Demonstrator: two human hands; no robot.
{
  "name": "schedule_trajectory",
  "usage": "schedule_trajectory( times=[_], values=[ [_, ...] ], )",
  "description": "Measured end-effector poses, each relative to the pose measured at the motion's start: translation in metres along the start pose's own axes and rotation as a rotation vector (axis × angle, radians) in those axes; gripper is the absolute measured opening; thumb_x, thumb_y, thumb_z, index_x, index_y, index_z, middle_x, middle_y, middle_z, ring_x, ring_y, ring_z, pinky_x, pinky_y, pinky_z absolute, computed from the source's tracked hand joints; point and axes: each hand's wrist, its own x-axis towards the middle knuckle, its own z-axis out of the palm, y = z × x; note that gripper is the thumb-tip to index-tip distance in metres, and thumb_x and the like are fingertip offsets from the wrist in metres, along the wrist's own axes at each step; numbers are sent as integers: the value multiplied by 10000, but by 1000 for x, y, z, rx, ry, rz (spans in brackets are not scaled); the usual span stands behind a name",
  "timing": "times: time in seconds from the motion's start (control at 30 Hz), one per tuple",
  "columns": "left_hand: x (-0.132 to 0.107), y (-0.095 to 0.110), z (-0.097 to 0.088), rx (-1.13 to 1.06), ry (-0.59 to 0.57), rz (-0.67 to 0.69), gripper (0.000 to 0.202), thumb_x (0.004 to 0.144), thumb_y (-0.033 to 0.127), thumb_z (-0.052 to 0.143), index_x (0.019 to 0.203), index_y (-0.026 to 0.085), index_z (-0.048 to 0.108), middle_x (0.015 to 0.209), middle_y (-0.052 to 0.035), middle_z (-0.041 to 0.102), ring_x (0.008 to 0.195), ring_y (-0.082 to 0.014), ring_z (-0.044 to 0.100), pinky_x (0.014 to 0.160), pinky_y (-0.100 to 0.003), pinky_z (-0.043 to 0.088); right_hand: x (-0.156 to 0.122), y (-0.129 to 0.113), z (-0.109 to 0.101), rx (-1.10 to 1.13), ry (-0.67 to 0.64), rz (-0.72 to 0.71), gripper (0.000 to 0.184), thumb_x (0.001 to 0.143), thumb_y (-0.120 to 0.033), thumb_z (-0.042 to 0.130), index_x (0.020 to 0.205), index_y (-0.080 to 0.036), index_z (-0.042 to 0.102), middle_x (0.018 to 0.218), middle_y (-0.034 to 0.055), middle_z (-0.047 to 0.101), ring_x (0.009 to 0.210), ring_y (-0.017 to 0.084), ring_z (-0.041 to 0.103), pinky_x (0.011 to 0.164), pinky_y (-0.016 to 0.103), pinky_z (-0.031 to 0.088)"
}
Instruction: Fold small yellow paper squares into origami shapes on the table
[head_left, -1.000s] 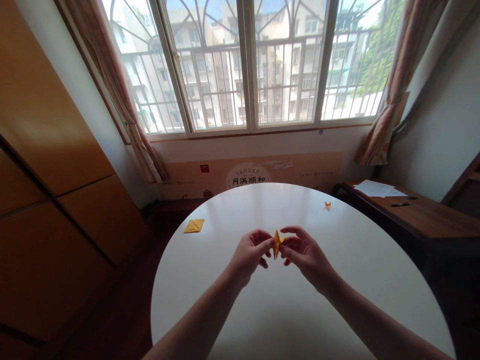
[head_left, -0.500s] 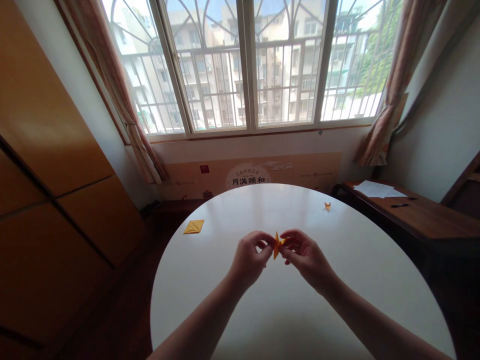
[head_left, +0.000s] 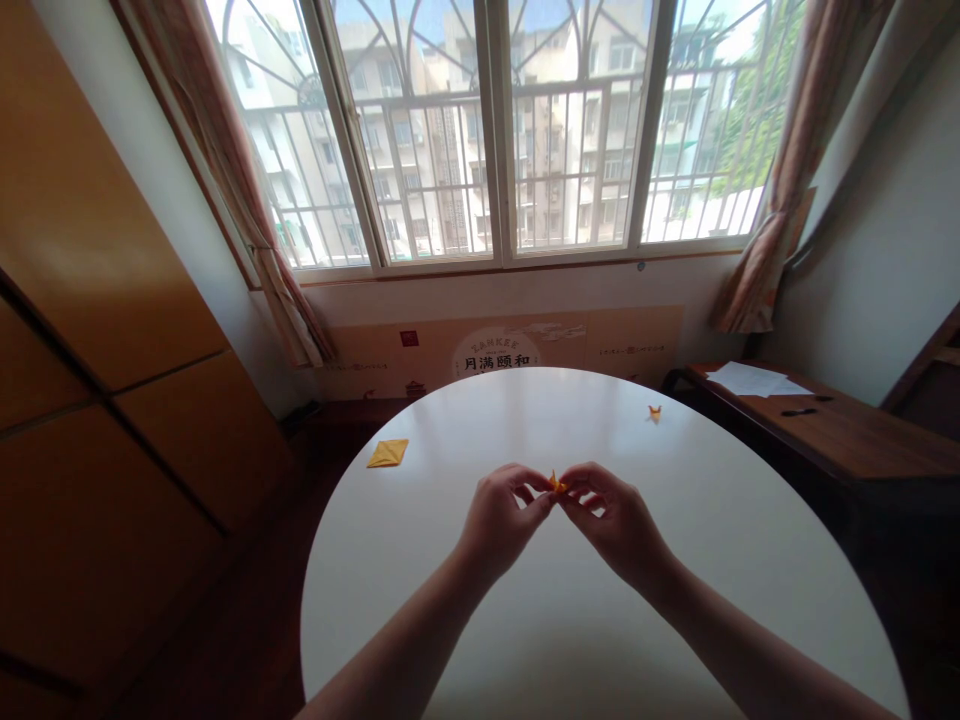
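Over the middle of a round white table (head_left: 570, 640), my left hand (head_left: 499, 520) and my right hand (head_left: 611, 518) meet fingertip to fingertip. Both pinch a small folded orange paper piece (head_left: 556, 485), of which only a tip shows between the fingers. The rest of the paper is hidden inside the pinch.
A flat folded orange paper (head_left: 388, 453) lies at the table's left edge. A tiny orange paper figure (head_left: 655, 410) stands at the far right. A wooden side desk (head_left: 847, 435) with white sheets (head_left: 754, 379) and a dark pen is to the right. A wooden cabinet (head_left: 97, 400) fills the left.
The orange paper stood upright and showed fully between my fingers; now both hands have closed in on it and only a small tip shows.
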Motion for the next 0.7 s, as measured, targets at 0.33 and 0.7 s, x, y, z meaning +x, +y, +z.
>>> schedule_trajectory(
  times=[0.33,0.7],
  values=[
    [-1,1,-1,53,22,10,16,785,188,727,787,190,711,763,-3,735,677,-154,666,672,-256,500,1,2,0,58,7,28,114,834,-308,691,889,-212,661,865,44,720,744,186,681,620,276,554],
    [0,-1,-3,128,82,67,64,769,157,655,726,203,664,746,-16,707,666,-165,629,584,-241,469,1,0,1,145,-29,106,222,846,-385,696,951,-196,645,859,67,722,763,204,683,610,290,535]
  ],
)
